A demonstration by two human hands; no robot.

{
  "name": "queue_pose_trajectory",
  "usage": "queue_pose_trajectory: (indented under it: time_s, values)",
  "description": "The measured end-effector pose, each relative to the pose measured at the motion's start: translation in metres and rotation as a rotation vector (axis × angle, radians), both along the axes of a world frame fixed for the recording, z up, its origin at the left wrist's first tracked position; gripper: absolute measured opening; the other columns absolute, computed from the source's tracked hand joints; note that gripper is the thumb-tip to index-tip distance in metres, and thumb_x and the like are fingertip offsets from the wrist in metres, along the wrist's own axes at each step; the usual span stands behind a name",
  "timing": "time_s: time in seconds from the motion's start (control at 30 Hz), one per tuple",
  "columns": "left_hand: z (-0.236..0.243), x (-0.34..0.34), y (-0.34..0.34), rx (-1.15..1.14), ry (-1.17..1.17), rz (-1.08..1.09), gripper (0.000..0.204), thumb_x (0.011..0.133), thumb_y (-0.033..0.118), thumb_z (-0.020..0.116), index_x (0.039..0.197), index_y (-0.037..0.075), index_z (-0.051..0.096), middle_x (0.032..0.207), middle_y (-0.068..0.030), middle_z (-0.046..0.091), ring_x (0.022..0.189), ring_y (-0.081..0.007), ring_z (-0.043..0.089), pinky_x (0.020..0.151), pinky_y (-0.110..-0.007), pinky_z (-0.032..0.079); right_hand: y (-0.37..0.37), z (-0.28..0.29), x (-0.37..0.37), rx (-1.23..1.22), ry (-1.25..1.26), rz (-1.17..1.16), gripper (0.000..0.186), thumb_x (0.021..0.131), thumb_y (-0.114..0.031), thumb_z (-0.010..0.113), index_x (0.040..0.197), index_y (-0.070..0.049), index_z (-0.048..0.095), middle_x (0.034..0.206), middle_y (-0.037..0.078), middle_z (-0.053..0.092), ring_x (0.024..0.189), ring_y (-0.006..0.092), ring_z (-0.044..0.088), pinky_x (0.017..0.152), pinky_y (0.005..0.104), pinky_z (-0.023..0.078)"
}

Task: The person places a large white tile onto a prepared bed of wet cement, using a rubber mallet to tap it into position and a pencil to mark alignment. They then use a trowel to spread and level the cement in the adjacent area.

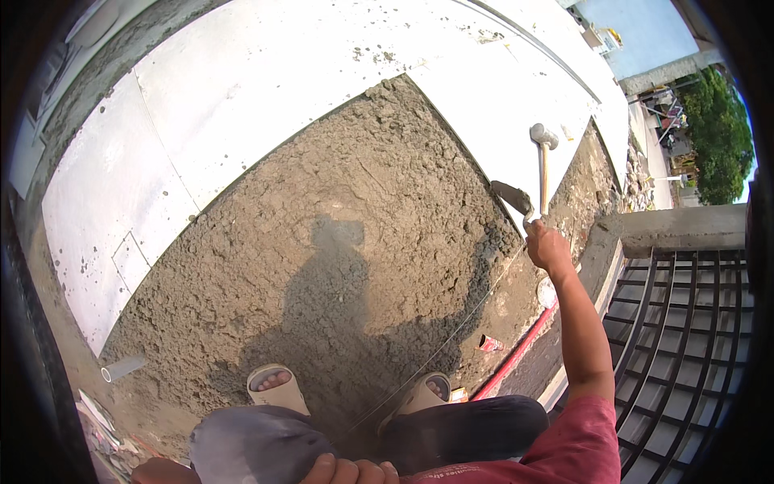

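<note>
Grey mortar (395, 194), trowel (511, 196) clasped in right hand (549, 247) near mallet (544, 165), left hand (348, 471) low, its grip unclear

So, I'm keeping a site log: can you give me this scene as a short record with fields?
Right hand: closed around a dark-bladed trowel
Left hand: at the lower picture edge; whether it holds anything is hidden
Nearby tool: grey-headed mallet with a wooden handle, lying on a large flat white slab
Ground ahead: rough grey-brown mortar bed, bordered by white slabs
Pipes: long red pipe at right; short white pipe at left
</note>
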State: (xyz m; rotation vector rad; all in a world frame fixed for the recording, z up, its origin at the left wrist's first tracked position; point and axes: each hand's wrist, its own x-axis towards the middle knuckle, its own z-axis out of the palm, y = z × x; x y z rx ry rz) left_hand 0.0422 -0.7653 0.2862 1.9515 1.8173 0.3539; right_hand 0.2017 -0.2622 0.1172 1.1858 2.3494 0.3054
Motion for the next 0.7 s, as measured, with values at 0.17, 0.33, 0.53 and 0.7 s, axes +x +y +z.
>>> queue_pose_trajectory:
  time_s: [0.17,0.33,0.53,0.7]
  values:
    - [-0.004,0.006,0.000,-0.001,0.026,0.014,0.039,0.082,0.026,0.051,0.113,0.002,0.053,0.090,-0.0092,0.052,0.083,-0.0231,0.052,0.081,-0.038,0.044,-0.006,-0.007,-0.098,-0.156,0.490,0.059,0.037,0.100,-0.033,0.044,0.112,0.001,0.055,0.096,0.029,0.066,0.093,0.0455,0.064,0.082,0.0522,0.051]
    - [-0.004,0.008,0.000,-0.010,0.043,0.027,0.039,0.081,0.026,0.051,0.112,0.002,0.053,0.089,-0.0091,0.052,0.082,-0.0229,0.051,0.081,-0.038,0.044,0.002,-0.026,-0.221,-0.357,0.556,-0.022,0.045,0.099,-0.038,0.045,0.119,0.000,0.058,0.108,0.028,0.066,0.104,0.0415,0.063,0.090,0.0473,0.050]
    - [-0.009,0.015,0.002,-0.040,0.030,0.163,0.040,0.081,0.027,0.051,0.112,0.002,0.054,0.088,-0.0088,0.051,0.082,-0.0224,0.051,0.080,-0.037,0.044,0.049,-0.078,-0.289,-0.164,0.302,0.047,0.044,0.099,-0.038,0.044,0.116,0.000,0.062,0.114,0.025,0.065,0.107,0.0366,0.063,0.091,0.0451,0.051]
    - [-0.012,0.005,-0.004,-0.020,0.035,0.172,0.040,0.083,0.027,0.051,0.113,0.001,0.055,0.089,-0.0088,0.052,0.082,-0.0229,0.051,0.082,-0.038,0.045,0.008,-0.035,-0.289,-0.052,0.332,0.087,0.044,0.097,-0.038,0.047,0.114,0.001,0.062,0.113,0.025,0.065,0.108,0.0389,0.063,0.090,0.0470,0.050]
